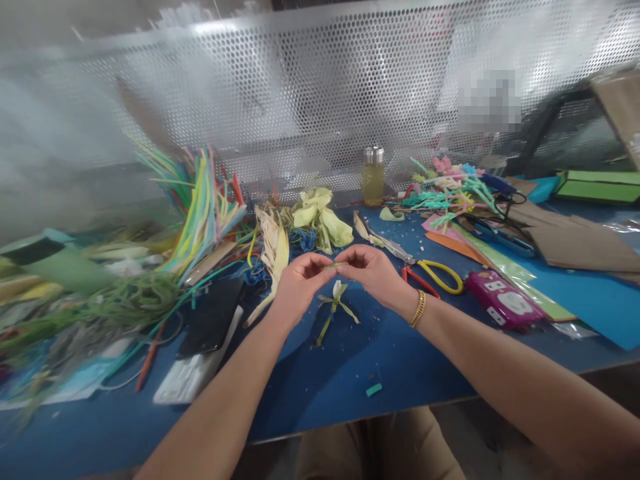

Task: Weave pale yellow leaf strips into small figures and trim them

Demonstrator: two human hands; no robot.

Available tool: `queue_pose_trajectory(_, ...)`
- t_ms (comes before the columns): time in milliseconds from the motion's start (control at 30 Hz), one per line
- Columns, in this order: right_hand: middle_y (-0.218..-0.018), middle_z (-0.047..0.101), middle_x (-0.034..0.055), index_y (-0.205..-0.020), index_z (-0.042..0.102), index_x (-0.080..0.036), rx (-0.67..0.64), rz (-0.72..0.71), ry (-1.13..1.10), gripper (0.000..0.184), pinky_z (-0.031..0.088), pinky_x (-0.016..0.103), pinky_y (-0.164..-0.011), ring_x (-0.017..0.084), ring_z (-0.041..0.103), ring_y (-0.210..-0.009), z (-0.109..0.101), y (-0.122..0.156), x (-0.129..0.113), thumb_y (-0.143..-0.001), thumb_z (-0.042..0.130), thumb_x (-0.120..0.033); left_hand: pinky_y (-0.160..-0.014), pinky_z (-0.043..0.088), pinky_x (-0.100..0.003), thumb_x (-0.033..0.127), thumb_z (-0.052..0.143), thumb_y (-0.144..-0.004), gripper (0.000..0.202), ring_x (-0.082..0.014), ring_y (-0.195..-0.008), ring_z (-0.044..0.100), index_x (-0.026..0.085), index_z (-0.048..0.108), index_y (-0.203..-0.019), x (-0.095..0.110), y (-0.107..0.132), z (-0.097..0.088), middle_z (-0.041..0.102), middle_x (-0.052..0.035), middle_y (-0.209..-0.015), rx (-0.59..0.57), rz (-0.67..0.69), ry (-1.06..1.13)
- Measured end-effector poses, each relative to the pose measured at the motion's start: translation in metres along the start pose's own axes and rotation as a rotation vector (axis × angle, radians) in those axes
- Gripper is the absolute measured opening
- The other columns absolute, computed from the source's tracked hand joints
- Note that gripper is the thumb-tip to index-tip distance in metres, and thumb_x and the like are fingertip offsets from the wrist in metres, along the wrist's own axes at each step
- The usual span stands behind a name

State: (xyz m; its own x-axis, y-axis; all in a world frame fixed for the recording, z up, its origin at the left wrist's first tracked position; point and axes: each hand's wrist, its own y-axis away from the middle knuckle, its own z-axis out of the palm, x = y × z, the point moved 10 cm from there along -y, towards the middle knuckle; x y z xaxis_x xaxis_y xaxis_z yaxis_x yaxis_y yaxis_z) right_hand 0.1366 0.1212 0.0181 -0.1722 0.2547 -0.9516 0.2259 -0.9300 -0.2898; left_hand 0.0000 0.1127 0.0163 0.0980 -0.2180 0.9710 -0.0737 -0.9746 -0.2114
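My left hand and my right hand meet above the middle of the blue table. Their thumbs and fingers pinch a small pale green strip between them, mostly hidden by the fingertips. Just below the hands lies a small husk flower with pale petals and a green stem. Dried corn husks rest beyond my left hand, and crumpled yellow-green husks sit farther back. Scissors with red and yellow handles lie to the right of my right hand.
Colored pipe cleaners and green strands crowd the left. A black phone lies there too. At the back stands a bottle before a perforated metal panel. To the right are a magenta case and cardboard.
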Motion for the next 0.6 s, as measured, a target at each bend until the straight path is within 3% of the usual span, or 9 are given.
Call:
queue_pose_trajectory(133, -0.076, 0.065, 0.0008, -0.079, 0.065, -0.017, -0.003, 0.014, -0.001, 0.019, 0.048, 0.028, -0.069, 0.011, 0.058, -0.068, 0.000, 0.000, 0.000, -0.068, 0.075, -0.029, -0.064, 0.045, -0.025, 0.032, 0.077, -0.070, 0.028, -0.0126, -0.068, 0.056, 0.018, 0.065, -0.091, -0.002, 0.000, 0.001, 0.064, -0.0002, -0.076, -0.007, -0.020, 0.010)
queue_pose_trajectory(333, -0.065, 0.061, -0.0009, -0.074, 0.062, -0.017, 0.025, 0.123, -0.061, 0.018, 0.046, 0.026, -0.059, 0.010, 0.055, -0.059, 0.000, 0.003, 0.006, -0.071, 0.072, -0.032, -0.079, 0.049, -0.031, 0.025, 0.076, -0.070, 0.033, -0.0170, -0.084, 0.063, 0.019, 0.063, -0.100, 0.003, -0.001, 0.003, 0.068, -0.0042, -0.091, -0.044, 0.072, -0.024)
queue_pose_trajectory(600, -0.069, 0.060, -0.0009, -0.078, 0.058, -0.018, 0.142, 0.147, -0.024, 0.019, 0.049, 0.027, -0.056, 0.011, 0.057, -0.059, -0.013, 0.001, 0.013, -0.075, 0.066, -0.035, -0.069, 0.049, -0.029, 0.030, 0.078, -0.068, 0.033, -0.0185, -0.079, 0.064, 0.019, 0.064, -0.095, 0.006, 0.003, 0.013, 0.068, -0.0036, -0.084, -0.114, 0.033, -0.030)
